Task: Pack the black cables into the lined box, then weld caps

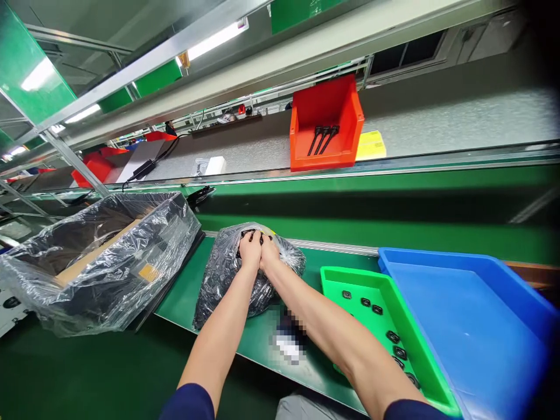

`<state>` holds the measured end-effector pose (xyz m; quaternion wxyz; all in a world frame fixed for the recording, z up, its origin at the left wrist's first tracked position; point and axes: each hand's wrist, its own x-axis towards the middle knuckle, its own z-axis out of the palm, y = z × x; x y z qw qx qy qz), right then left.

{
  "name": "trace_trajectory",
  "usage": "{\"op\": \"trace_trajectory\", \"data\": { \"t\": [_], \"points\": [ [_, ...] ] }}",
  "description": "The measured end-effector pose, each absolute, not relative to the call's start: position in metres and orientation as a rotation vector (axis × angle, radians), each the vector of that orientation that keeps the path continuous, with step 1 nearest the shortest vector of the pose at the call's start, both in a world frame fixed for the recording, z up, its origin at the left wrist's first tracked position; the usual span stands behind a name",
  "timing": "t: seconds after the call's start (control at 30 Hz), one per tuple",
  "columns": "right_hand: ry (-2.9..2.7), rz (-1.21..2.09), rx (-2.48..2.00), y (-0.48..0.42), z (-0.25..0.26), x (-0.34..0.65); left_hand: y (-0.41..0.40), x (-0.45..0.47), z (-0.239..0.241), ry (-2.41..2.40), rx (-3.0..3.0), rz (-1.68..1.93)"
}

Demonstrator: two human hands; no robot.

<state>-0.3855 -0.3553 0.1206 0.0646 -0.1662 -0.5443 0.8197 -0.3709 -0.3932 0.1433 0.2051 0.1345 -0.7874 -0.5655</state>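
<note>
A clear plastic bag (223, 274) packed with dark parts sits on the green bench. Both my arms reach out to its top, where dark contents show at a gap in the film. My left hand (251, 249) has its fingers curled over the bag's film there. Right beside it, nearly touching, my right hand (269, 252) is also closed on the bag, with its fingertips partly hidden. A green tray (354, 277) with several small black square parts lies to the right, partly behind my right forearm.
A blue tray (464, 315) stands at the right. At left, a plastic-lined box (170, 233) overhangs the bench edge. On the shelf above are a red bin (324, 105) holding black pieces, a yellow pad (371, 144) and a small white box (216, 165).
</note>
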Motion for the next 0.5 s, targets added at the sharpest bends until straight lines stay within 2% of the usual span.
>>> {"op": "trace_trajectory", "data": {
  "t": [0.27,0.5],
  "points": [
    [-1.350,2.481,-0.708,-0.241,0.138,-0.318,-0.283,-0.321,0.150,-2.237,0.036,-1.611],
    [-1.216,2.333,-1.002,-0.135,0.098,-0.244,-0.180,-0.255,0.099,-2.476,-0.031,-1.951]
  ]
}}
